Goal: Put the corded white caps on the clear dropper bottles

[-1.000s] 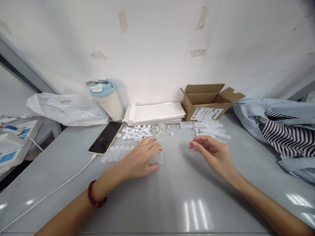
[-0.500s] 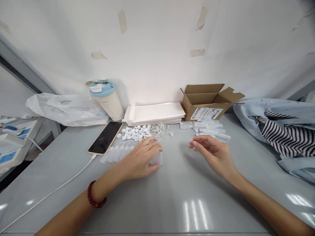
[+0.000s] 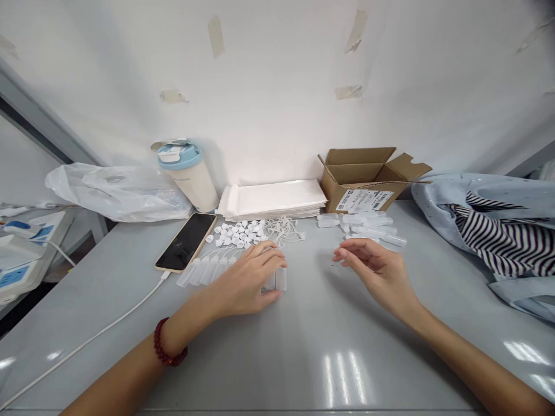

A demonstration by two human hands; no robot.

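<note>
My left hand [image 3: 249, 280] lies over the right end of a row of small clear plastic vials [image 3: 203, 270] on the grey table, fingers curled round the last vials [image 3: 280, 279]. My right hand [image 3: 375, 268] hovers just above the table a little to the right, fingers loosely spread and holding nothing. Just beyond my left hand lie a pile of small white caps [image 3: 237, 233] and a tangle of white strings [image 3: 284, 230]. More loose clear vials [image 3: 368, 225] lie behind my right hand.
A phone [image 3: 186, 241] on a white cable lies at the left. Behind stand a blue-lidded cup [image 3: 188, 173], a stack of white envelopes [image 3: 273, 199], an open cardboard box [image 3: 368, 179] and a plastic bag [image 3: 117, 190]. Striped and blue cloth [image 3: 503, 231] covers the right side.
My left hand has drawn the end vials slightly closer against the row. The right hand has hardly moved.
</note>
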